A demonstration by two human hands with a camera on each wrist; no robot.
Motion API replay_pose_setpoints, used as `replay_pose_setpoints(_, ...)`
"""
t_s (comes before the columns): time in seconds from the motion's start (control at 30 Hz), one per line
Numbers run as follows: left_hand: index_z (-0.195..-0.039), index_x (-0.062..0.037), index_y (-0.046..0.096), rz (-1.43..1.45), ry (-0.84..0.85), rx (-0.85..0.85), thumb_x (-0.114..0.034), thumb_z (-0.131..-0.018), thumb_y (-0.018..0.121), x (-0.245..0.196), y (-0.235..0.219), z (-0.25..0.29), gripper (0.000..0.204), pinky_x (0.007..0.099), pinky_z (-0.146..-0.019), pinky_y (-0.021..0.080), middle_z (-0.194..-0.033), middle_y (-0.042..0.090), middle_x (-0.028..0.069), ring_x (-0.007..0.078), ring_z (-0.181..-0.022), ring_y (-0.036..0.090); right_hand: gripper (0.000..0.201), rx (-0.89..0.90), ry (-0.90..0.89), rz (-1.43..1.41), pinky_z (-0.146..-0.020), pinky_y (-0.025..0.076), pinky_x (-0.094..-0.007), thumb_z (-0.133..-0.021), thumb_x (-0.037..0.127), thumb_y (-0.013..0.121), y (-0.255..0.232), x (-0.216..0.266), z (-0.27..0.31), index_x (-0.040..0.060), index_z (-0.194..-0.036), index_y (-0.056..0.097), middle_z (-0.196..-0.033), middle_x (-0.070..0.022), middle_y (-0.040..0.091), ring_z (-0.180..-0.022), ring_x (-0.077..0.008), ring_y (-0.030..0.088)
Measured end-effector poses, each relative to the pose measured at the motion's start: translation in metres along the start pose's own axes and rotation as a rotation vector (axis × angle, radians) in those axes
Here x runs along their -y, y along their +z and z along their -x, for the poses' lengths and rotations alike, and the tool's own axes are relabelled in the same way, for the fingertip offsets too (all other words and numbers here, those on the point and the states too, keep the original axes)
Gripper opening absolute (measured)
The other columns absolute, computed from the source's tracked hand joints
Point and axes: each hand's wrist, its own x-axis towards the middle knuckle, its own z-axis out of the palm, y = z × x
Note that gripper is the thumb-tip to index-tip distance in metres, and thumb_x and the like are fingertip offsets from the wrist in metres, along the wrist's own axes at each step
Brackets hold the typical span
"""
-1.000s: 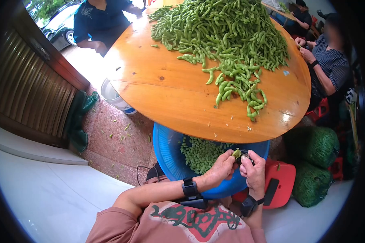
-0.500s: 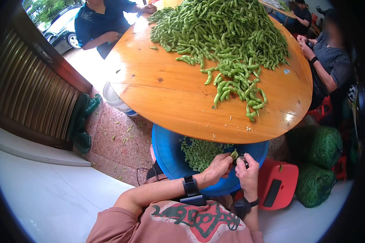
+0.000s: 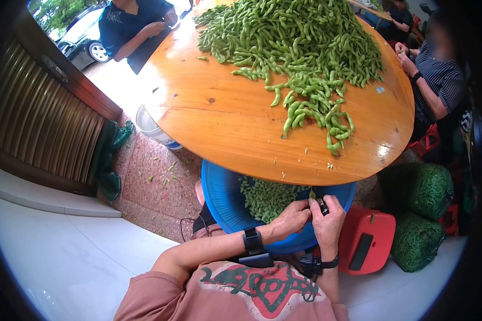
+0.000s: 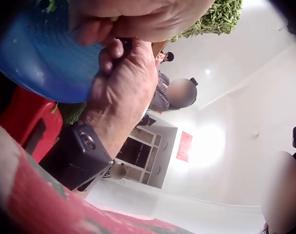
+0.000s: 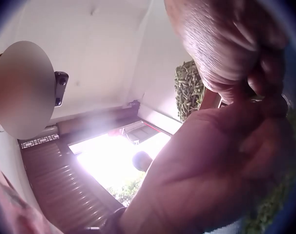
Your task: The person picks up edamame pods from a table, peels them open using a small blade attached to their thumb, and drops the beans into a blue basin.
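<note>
Your left hand and right hand meet over the blue basin, which sits under the near edge of the bench and holds shelled beans. From the head view, your left fingers curl in to pinch a green pod, and your right hand clenches around a small dark tool pressed against that pod. Further along the bench, a big heap of pods covers the far half, with a smaller trail of pods running toward the near right edge. A red stool stands right of the basin, and bulging green net sacks lie beyond it.

The left wrist view adds what the head camera hides: the back of your right hand with the camera strapped at its wrist, fingers curled tight just under your left fingers. The right wrist view shows only the two hands pressed together, too close to make out the pod.

Compared with a second ago, your hands sit slightly lower and closer to your body, and less of the pod shows between them.
</note>
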Motion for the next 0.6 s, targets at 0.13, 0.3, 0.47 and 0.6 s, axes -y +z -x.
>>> replay_pose_setpoints(0.13, -0.099, -0.0083, 0.054, 0.013, -0.019, 0.026, -0.021, -0.097, 0.047, -0.0047, 0.0002, 0.0029, 0.015, 0.0228, -0.050, 0.031, -0.071, 0.041, -0.0056, 0.0059, -0.061, 0.037, 0.021, 0.013, 0.039, -0.029, -0.060, 0.045, -0.0395, -0.082, 0.011, 0.075, -0.0007, -0.0008, 0.0001, -0.0036, -0.081, 0.060, -0.076, -0.0167, 0.058, -0.065, -0.0315, 0.057)
replay_pose_setpoints(0.3, -0.102, -0.0087, 0.053, 0.004, -0.017, 0.031, -0.021, -0.097, 0.047, -0.0027, -0.0016, 0.0023, 0.015, 0.0224, -0.050, 0.031, -0.071, 0.040, -0.0061, 0.0058, -0.061, 0.037, 0.022, 0.005, 0.034, -0.029, -0.060, 0.044, -0.0395, -0.081, 0.012, 0.076, 0.0014, -0.0006, 0.0012, -0.0033, -0.081, 0.060, -0.076, -0.0162, 0.058, -0.065, -0.0314, 0.057)
replay_pose_setpoints(0.47, -0.098, -0.0014, 0.054, -0.247, 0.069, -0.003, -0.027, -0.100, 0.049, 0.0022, -0.0043, -0.0010, 0.026, 0.0281, -0.051, 0.039, -0.074, 0.051, 0.0010, 0.0095, -0.063, 0.047, 0.024, 0.028, 0.028, -0.028, -0.061, 0.043, -0.0361, -0.083, 0.014, 0.074, 0.0011, 0.0030, 0.0006, -0.0050, -0.083, 0.059, -0.076, -0.0160, 0.055, -0.064, -0.0265, 0.051)
replay_pose_setpoints(0.6, -0.097, 0.0019, 0.055, -0.328, 0.205, -0.001, -0.027, -0.100, 0.050, 0.0026, -0.0037, 0.0027, 0.030, 0.0309, -0.053, 0.043, -0.076, 0.055, 0.0052, 0.0117, -0.065, 0.051, 0.025, 0.034, 0.023, -0.006, -0.059, 0.043, -0.0385, -0.081, 0.014, 0.078, 0.0003, 0.0017, -0.0012, -0.0036, -0.079, 0.060, -0.074, -0.0151, 0.057, -0.063, -0.0291, 0.054)
